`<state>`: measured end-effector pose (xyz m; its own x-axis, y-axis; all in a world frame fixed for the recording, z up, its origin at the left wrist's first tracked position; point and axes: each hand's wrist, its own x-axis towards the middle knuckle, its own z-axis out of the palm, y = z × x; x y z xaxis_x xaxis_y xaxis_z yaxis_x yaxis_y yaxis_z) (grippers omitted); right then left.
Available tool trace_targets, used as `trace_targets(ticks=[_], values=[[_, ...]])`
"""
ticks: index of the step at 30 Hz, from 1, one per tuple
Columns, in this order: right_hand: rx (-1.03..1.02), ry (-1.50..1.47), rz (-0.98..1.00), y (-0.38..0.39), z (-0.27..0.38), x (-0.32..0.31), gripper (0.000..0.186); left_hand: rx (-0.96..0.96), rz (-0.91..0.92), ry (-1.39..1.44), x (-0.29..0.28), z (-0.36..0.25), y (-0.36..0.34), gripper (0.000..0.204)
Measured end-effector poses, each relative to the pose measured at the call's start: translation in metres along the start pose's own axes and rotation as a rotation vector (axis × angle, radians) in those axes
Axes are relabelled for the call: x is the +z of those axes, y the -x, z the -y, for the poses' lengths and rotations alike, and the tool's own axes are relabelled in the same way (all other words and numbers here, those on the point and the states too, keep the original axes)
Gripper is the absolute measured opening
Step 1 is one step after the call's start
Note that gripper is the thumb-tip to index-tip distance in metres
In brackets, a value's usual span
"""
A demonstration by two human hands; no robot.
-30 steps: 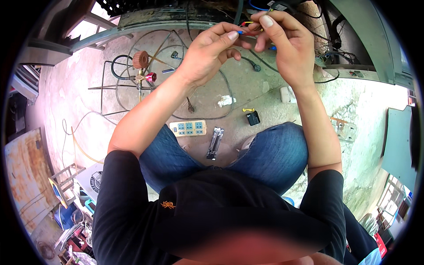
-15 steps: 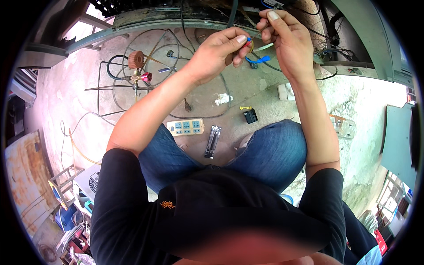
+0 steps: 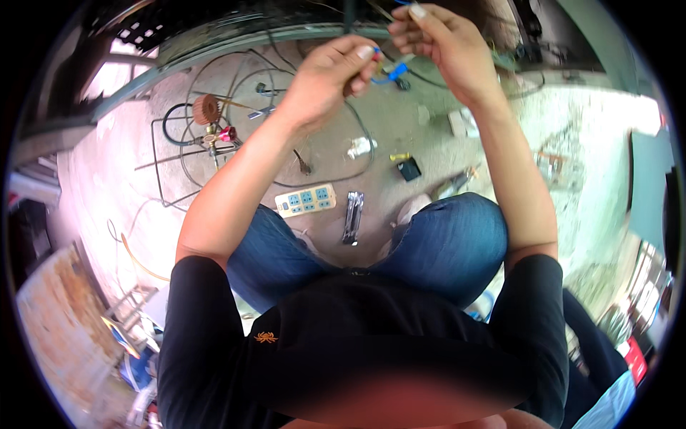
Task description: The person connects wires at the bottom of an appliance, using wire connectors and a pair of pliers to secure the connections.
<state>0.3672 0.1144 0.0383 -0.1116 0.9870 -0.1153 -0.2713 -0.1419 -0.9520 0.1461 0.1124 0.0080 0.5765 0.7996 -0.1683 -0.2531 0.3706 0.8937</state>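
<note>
My left hand is closed in a pinch at the top middle, holding a thin wire whose blue bit shows at the fingertips. To its right, my right hand pinches something blue and thin, like a wire, at the picture's upper edge. Just below and between the hands hangs a blue wire connector, apart from the fingertips. Both hands are at the open, dark underside of a metal-framed unit. Fingers partly hide what each one grips.
On the floor lie a gauge manifold with looped hoses, a cream power strip, a silver packet, a small black box, a plug and a white crumpled piece. A rusty panel leans at left.
Both hands have shifted left and slightly up in the picture as the view turned. The pale green wire end between them no longer shows. Both hands remain pinched.
</note>
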Motion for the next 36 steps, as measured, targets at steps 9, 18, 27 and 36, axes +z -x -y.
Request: trace_targets(ticks=[9,18,27,36], values=[[-0.026,0.493,-0.487,0.126,0.003,-0.107,0.037,0.108,0.101,0.026,0.014,-0.021,-0.030,0.024],[0.000,0.517,-1.472,0.488,-0.042,-0.132,0.029,-0.062,0.226,-0.109,0.012,-0.022,-0.039,0.028],[0.275,0.197,-2.385,0.725,-0.223,0.044,0.023,-0.126,0.281,-0.318,0.006,-0.023,-0.058,0.029],[0.725,0.601,-2.101,0.734,-0.310,-0.014,0.034,-0.217,0.277,-0.348,0.023,-0.027,-0.078,0.029]])
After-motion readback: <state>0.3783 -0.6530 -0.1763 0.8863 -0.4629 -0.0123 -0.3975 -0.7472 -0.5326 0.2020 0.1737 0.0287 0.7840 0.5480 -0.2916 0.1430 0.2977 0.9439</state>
